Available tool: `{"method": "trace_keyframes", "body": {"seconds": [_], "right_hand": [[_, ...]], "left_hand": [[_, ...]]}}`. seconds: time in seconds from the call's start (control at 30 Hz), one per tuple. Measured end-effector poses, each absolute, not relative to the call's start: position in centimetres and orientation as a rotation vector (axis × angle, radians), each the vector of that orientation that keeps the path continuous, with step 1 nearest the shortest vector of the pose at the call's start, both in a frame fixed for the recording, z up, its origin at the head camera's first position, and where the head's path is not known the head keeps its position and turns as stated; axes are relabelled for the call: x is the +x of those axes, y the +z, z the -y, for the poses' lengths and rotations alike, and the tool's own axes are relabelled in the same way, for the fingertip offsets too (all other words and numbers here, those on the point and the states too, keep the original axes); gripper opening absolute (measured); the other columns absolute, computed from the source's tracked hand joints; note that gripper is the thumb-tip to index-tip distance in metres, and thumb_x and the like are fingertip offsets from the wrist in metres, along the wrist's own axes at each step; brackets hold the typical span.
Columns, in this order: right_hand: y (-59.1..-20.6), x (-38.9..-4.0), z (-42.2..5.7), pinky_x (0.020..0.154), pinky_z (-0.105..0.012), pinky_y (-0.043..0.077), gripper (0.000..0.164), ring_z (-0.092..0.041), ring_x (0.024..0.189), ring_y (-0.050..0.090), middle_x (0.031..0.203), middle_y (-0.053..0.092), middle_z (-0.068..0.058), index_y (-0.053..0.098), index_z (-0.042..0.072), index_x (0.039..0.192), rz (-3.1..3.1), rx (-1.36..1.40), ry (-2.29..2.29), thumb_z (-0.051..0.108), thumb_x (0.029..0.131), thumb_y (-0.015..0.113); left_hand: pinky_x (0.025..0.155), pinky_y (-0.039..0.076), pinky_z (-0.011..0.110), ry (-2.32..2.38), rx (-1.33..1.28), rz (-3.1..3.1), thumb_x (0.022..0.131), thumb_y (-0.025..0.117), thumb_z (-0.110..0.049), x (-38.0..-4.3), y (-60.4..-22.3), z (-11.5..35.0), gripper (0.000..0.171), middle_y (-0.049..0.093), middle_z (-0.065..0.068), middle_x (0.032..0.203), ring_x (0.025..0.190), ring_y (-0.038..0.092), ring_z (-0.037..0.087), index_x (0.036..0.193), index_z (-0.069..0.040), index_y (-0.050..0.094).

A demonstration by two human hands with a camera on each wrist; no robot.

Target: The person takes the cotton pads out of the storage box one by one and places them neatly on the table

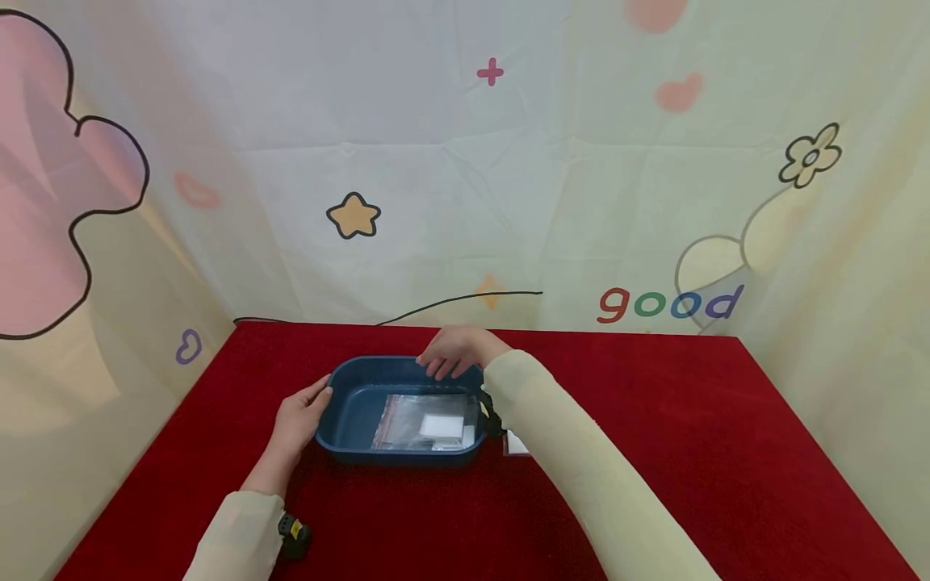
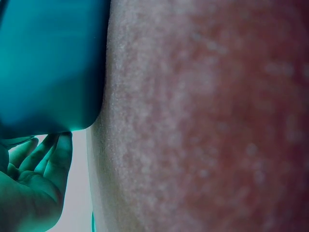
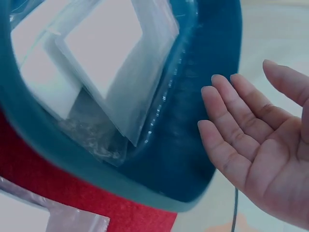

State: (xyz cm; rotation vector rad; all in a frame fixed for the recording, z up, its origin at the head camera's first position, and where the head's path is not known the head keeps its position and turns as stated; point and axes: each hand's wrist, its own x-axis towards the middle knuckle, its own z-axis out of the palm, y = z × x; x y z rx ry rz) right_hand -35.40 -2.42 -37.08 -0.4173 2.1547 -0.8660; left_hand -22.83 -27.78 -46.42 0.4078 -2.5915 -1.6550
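A blue plastic basin (image 1: 353,456) sits on the red cloth. Inside it, toward the right end, lie clear plastic bags (image 1: 407,420) with white flat pieces in them. My left hand (image 1: 296,420) holds the basin's left end; in the left wrist view its fingers (image 2: 58,164) touch the outer wall, and the thumb is mostly hidden. Over the basin's back right part hovers my right hand (image 1: 461,351), fingers loosely bent. The right wrist view shows its palm empty, fingers (image 3: 231,130) spread near the basin wall.
Another clear bag with a white piece (image 1: 517,444) lies right of the basin, partly covered by my right forearm. Red cloth (image 1: 668,420) covers the table. A printed curtain (image 1: 436,177) hangs behind the back edge and along the sides.
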Motion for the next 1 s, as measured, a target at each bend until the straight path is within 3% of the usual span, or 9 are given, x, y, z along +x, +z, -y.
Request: {"method": "trace_keyframes", "body": {"seconds": [0.67,1.0], "right_hand": [[-38.8,-34.5,4.3,0.124,-0.050,0.036,0.048,-0.035,0.145,0.048,0.154,0.053,-0.017,0.054,0.006,0.148,-2.127,-0.368,-0.670,0.029,0.106,0.052],[-39.2,-34.5,4.0,0.123,-0.052,0.037,0.045,-0.033,0.138,0.056,0.145,0.062,-0.017,0.058,0.007,0.145,-2.158,-0.347,-0.663,0.029,0.106,0.053]], "left_hand": [[0.119,0.041,0.056,-1.600,0.422,2.612,0.109,0.046,-0.019,-23.0,-46.4,27.8,0.049,0.040,0.024,0.160,0.150,0.038,0.042,0.154,-0.002,0.042],[0.119,0.040,0.057,-1.620,0.435,2.616,0.109,0.045,-0.019,-22.9,-46.5,27.7,0.049,0.039,0.023,0.161,0.152,0.036,0.042,0.155,-0.003,0.042]]}}
